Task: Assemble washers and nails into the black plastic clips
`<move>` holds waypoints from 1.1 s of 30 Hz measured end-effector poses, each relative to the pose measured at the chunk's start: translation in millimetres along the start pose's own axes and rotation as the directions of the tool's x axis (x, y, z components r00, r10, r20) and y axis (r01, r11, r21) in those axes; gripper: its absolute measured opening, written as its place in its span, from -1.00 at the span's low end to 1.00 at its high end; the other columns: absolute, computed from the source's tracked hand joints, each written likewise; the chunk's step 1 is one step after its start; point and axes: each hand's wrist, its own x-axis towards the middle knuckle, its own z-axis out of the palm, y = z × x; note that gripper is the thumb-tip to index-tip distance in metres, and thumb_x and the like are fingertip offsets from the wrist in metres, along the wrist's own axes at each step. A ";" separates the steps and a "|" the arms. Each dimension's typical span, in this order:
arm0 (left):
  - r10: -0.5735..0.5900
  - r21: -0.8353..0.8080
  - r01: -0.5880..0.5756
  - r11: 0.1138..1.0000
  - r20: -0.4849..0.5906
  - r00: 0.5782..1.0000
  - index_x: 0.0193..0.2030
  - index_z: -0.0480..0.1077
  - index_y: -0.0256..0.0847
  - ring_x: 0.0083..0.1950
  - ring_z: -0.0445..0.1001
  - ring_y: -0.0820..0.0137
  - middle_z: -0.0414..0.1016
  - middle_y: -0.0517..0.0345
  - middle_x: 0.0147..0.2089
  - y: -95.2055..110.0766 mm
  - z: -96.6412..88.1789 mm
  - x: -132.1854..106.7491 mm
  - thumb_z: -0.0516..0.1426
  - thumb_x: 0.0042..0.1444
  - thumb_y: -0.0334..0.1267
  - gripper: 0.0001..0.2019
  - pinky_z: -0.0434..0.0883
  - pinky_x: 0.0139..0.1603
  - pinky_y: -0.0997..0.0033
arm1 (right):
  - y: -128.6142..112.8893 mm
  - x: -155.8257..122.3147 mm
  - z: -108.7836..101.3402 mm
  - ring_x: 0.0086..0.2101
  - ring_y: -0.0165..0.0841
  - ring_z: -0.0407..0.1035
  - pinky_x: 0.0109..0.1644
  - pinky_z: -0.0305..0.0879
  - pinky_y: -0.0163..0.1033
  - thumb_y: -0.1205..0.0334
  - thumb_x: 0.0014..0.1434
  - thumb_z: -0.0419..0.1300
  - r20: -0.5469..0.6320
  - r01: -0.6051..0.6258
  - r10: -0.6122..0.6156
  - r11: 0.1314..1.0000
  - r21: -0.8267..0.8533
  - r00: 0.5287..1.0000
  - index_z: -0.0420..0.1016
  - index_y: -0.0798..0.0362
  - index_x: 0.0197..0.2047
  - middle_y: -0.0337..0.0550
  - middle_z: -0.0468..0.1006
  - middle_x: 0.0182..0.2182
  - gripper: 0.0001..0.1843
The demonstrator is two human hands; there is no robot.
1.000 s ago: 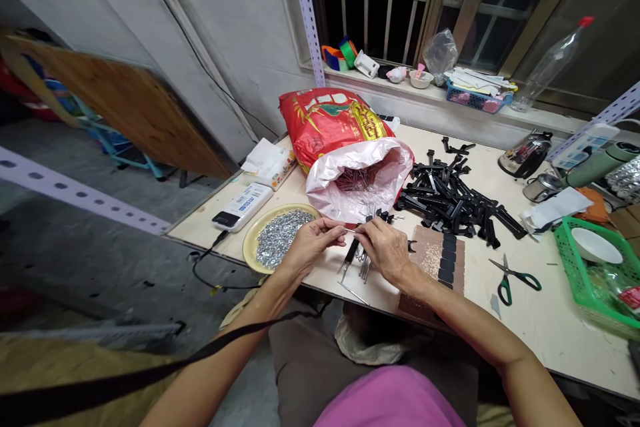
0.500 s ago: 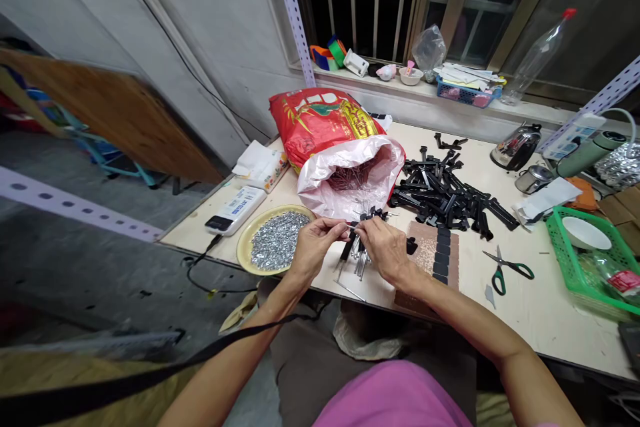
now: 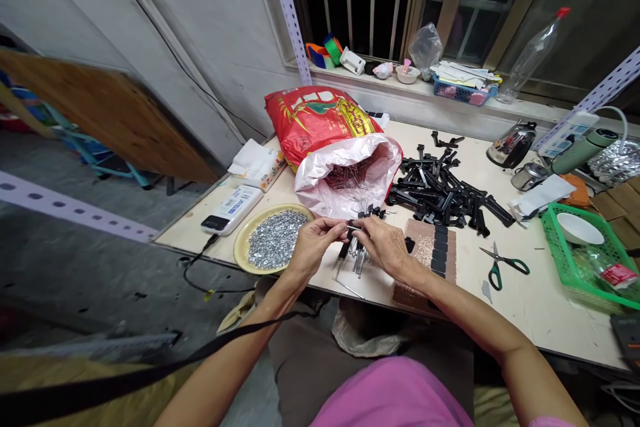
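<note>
Over the table's front edge, my left hand and my right hand meet, fingertips pinched together. A thin silver metal rod spans the small gap between them, both hands gripping it; its ends are hidden by the fingers. Just below lies a bunch of silver rods, some with black pieces at their tops. Left of my left hand stands a yellowish bowl full of small shiny metal pieces. A brown board with a row of black squares lies beside my right wrist.
Behind the hands, a red sack lies open, long thin reddish pieces inside. Black plastic parts are heaped to its right. Green-handled scissors, a green basket, a kettle and a white device also occupy the table.
The view has shifted slightly. Both hands stay together at the same spot, and the thin rod between the fingertips now shows more clearly.
</note>
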 end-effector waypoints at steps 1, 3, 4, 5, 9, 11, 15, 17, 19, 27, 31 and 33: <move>-0.005 -0.007 0.005 1.000 -0.002 1.000 -0.50 0.47 -0.30 -0.56 0.40 0.50 0.44 0.24 -0.60 0.3 -0.1 0.2 0.39 -0.39 -0.04 -0.61 0.43 -0.41 0.43 | 0.4 0.1 0.3 -0.32 -0.43 0.40 -0.36 0.13 -0.36 0.19 0.32 0.05 -0.014 0.008 -0.008 1.000 0.000 1.000 0.42 0.04 -0.11 -0.16 0.51 -0.25 -0.82; -0.012 -0.018 0.011 1.000 -0.008 1.000 -0.51 0.47 -0.30 -0.57 0.40 0.51 0.44 0.24 -0.61 0.7 -0.3 0.6 0.39 -0.39 -0.04 -0.61 0.43 -0.40 0.44 | 0.9 0.1 0.6 -0.33 -0.41 0.40 -0.33 0.15 -0.35 0.21 0.31 0.06 -0.033 0.024 -0.025 0.999 -0.041 0.999 0.43 0.06 -0.14 -0.13 0.51 -0.26 -0.83; -0.013 -0.018 0.013 1.000 -0.008 1.000 -0.50 0.47 -0.30 -0.57 0.40 0.51 0.43 0.24 -0.61 0.9 -0.2 0.9 0.39 -0.39 -0.04 -0.61 0.43 -0.40 0.44 | 1.1 -0.1 0.6 -0.34 -0.41 0.39 -0.33 0.15 -0.34 0.21 0.32 0.04 -0.035 0.028 -0.030 0.998 -0.065 0.999 0.44 0.07 -0.17 -0.13 0.51 -0.29 -0.81; -0.013 -0.015 0.013 1.000 -0.006 1.000 -0.50 0.47 -0.30 -0.56 0.40 0.51 0.43 0.24 -0.61 1.1 -0.1 1.1 0.39 -0.39 -0.05 -0.61 0.43 -0.39 0.43 | 1.3 -0.3 0.6 -0.35 -0.42 0.39 -0.34 0.14 -0.34 0.21 0.34 0.01 -0.031 0.026 -0.029 0.997 -0.077 0.999 0.45 0.06 -0.20 -0.14 0.51 -0.31 -0.78; -0.024 0.003 0.024 1.000 0.016 1.000 -0.49 0.47 -0.31 -0.55 0.40 0.50 0.44 0.24 -0.60 2.0 0.9 2.0 0.39 -0.38 -0.05 -0.61 0.44 -0.37 0.41 | 1.5 -1.5 -1.0 -0.38 -0.44 0.39 -0.40 0.12 -0.37 0.16 0.34 0.00 0.002 -0.022 0.022 1.000 -0.006 1.000 0.44 0.03 -0.16 -0.20 0.50 -0.33 -0.78; -0.035 -0.009 0.035 0.999 0.015 0.999 -0.49 0.47 -0.31 -0.55 0.39 0.51 0.43 0.24 -0.60 2.2 1.7 2.2 0.40 -0.39 -0.05 -0.60 0.45 -0.37 0.41 | 2.1 -2.2 -2.2 -0.34 -0.42 0.40 -0.40 0.14 -0.37 0.15 0.30 0.08 -0.015 -0.022 0.022 1.000 0.013 1.000 0.42 0.04 -0.10 -0.17 0.50 -0.26 -0.81; -0.064 -0.039 0.064 0.997 0.009 0.998 -0.51 0.45 -0.31 -0.56 0.39 0.53 0.42 0.26 -0.61 0.9 4.7 2.9 0.41 -0.42 -0.07 -0.60 0.45 -0.40 0.44 | 4.7 -5.1 -2.9 -0.31 -0.38 0.40 -0.33 0.16 -0.33 0.22 0.32 0.03 -0.060 0.008 -0.014 0.994 -0.108 0.998 0.45 0.07 -0.19 -0.10 0.51 -0.28 -0.80; -0.073 -0.042 0.074 0.996 0.016 0.997 -0.50 0.46 -0.31 -0.56 0.39 0.53 0.43 0.26 -0.60 0.5 7.3 3.6 0.42 -0.43 -0.09 -0.60 0.44 -0.41 0.46 | 6.1 -7.4 -2.6 -0.34 -0.38 0.40 -0.34 0.14 -0.32 0.22 0.35 -0.02 -0.055 -0.013 0.006 0.991 -0.136 0.998 0.47 0.06 -0.23 -0.13 0.51 -0.34 -0.74; -0.071 -0.046 0.072 0.996 0.021 0.997 -0.51 0.46 -0.32 -0.55 0.40 0.53 0.44 0.25 -0.60 1.0 10.0 4.6 0.42 -0.44 -0.10 -0.61 0.44 -0.42 0.47 | 7.4 -9.9 -2.6 -0.34 -0.39 0.39 -0.39 0.11 -0.33 0.17 0.34 -0.01 -0.059 -0.035 0.029 0.992 -0.119 0.998 0.46 0.04 -0.18 -0.15 0.51 -0.32 -0.76; -0.107 -0.053 0.109 0.993 0.036 0.994 -0.53 0.45 -0.31 -0.56 0.38 0.54 0.44 0.26 -0.59 -1.1 20.6 6.5 0.43 -0.52 -0.06 -0.56 0.44 -0.44 0.48 | 19.6 -17.1 -3.7 -0.38 -0.44 0.34 -0.37 0.08 -0.33 0.27 0.34 -0.01 -0.155 0.005 -0.038 0.978 -0.207 0.987 0.50 0.03 -0.28 -0.16 0.49 -0.34 -0.74; -0.166 -0.074 0.173 0.982 0.088 0.982 -0.50 0.45 -0.32 -0.54 0.40 0.53 0.44 0.24 -0.57 -6.0 30.3 7.1 0.43 -0.48 -0.08 -0.57 0.45 -0.41 0.48 | 28.3 -24.2 -9.9 -0.35 -0.45 0.34 -0.34 0.11 -0.35 0.22 0.33 0.03 -0.189 -0.029 0.009 0.994 -0.103 0.982 0.51 0.01 -0.21 -0.17 0.47 -0.29 -0.77; -0.203 -0.076 0.216 0.974 0.150 0.968 -0.43 0.48 -0.33 -0.51 0.43 0.51 0.48 0.18 -0.51 -7.4 36.2 5.7 0.41 -0.39 -0.06 -0.57 0.46 -0.39 0.47 | 35.6 -32.1 -16.0 -0.32 -0.45 0.35 -0.30 0.14 -0.36 0.21 0.32 0.05 -0.200 -0.057 0.043 0.996 -0.064 0.979 0.52 0.00 -0.19 -0.17 0.47 -0.26 -0.78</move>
